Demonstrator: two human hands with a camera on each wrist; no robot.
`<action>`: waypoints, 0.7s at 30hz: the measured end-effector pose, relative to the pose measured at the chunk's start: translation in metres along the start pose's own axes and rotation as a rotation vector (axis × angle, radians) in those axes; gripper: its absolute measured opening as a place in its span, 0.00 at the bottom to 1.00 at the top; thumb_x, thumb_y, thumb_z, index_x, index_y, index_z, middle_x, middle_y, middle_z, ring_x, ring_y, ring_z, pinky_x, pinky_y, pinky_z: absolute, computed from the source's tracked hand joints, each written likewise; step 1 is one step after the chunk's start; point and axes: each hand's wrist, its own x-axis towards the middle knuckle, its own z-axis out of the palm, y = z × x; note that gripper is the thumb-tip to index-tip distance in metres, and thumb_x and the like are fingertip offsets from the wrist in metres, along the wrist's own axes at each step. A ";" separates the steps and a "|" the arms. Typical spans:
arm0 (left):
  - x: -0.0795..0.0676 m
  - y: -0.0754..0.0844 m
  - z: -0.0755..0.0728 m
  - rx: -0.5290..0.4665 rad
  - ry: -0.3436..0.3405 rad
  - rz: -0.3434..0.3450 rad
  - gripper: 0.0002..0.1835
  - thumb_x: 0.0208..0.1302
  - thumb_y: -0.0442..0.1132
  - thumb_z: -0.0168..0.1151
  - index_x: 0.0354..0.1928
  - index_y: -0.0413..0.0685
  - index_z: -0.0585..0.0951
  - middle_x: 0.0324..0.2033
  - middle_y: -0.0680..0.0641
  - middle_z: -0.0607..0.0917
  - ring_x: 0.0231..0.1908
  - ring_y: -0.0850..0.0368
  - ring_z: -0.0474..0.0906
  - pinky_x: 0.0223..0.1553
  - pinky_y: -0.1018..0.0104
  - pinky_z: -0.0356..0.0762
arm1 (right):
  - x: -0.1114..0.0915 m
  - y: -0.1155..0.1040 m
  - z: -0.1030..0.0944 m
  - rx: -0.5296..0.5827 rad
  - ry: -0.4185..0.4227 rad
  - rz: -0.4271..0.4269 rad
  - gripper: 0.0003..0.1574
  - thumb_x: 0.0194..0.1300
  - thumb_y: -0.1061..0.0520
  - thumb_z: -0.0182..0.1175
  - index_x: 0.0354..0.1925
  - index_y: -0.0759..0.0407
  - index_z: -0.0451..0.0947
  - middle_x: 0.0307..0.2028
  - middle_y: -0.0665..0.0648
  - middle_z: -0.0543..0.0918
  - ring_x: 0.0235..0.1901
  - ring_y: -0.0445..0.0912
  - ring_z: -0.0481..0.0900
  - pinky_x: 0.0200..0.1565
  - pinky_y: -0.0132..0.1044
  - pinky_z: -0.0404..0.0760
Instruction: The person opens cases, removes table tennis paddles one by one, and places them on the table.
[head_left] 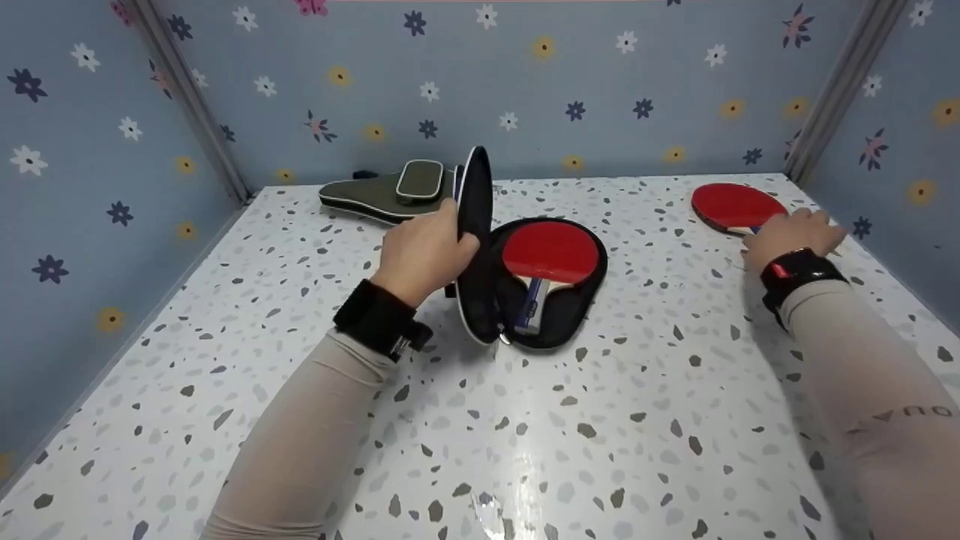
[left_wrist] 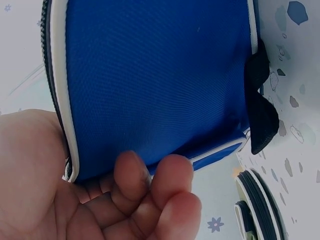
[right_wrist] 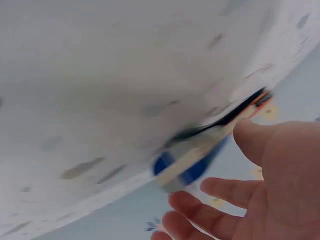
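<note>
Flower-patterned walls point(head_left: 517, 97) stand behind and to both sides of the blue case, the landmark here, and the speckled white surface point(head_left: 637, 450) spreads beneath it. The blue case point(head_left: 474, 195) lies open near the middle, black inside, its lid raised upright on the left. Behind it and to its left lies an olive case point(head_left: 360, 193) with a pale-edged pocket point(head_left: 421, 180).

One red paddle point(head_left: 551, 251) rests red face up inside the blue case, its handle toward the person. The second paddle point(head_left: 739, 204), also red face up, is well to the right of the blue case and farther back.

At the blue case's left side, the left hand point(head_left: 427, 251) has thumb and fingers clamped on the lid. Well to its right, the right hand point(head_left: 795, 236) is at the second paddle's handle, fingers apart; blur hides whether they touch it.

Smallest, a black strap point(left_wrist: 260, 100) hangs on the blue case's outside.
</note>
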 end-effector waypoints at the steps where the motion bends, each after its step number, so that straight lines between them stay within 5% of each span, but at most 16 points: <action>1: 0.000 0.000 0.000 0.000 0.000 0.001 0.15 0.76 0.48 0.57 0.52 0.43 0.76 0.43 0.39 0.88 0.44 0.36 0.87 0.46 0.38 0.82 | -0.002 -0.006 -0.002 -0.001 0.031 -0.019 0.42 0.84 0.44 0.52 0.67 0.85 0.66 0.65 0.87 0.67 0.68 0.80 0.64 0.68 0.74 0.68; 6: -0.001 0.000 0.000 0.002 0.011 0.004 0.15 0.76 0.47 0.57 0.51 0.43 0.76 0.41 0.39 0.87 0.43 0.36 0.86 0.45 0.38 0.82 | -0.018 -0.046 -0.009 0.071 0.110 -0.162 0.47 0.84 0.42 0.56 0.73 0.83 0.62 0.68 0.85 0.67 0.68 0.81 0.65 0.67 0.79 0.65; 12: -0.003 0.000 0.000 0.001 0.020 0.024 0.13 0.78 0.46 0.57 0.50 0.42 0.76 0.37 0.40 0.86 0.40 0.37 0.86 0.42 0.39 0.82 | -0.060 -0.097 -0.015 0.138 0.194 -0.362 0.49 0.83 0.37 0.59 0.75 0.79 0.65 0.67 0.81 0.74 0.63 0.77 0.75 0.59 0.73 0.77; 21: 0.000 0.001 0.000 0.007 -0.010 -0.006 0.16 0.78 0.49 0.57 0.53 0.43 0.76 0.42 0.40 0.87 0.43 0.38 0.86 0.45 0.39 0.82 | -0.128 -0.168 -0.022 0.149 0.228 -0.526 0.42 0.82 0.32 0.60 0.59 0.72 0.78 0.50 0.69 0.80 0.41 0.67 0.87 0.43 0.62 0.87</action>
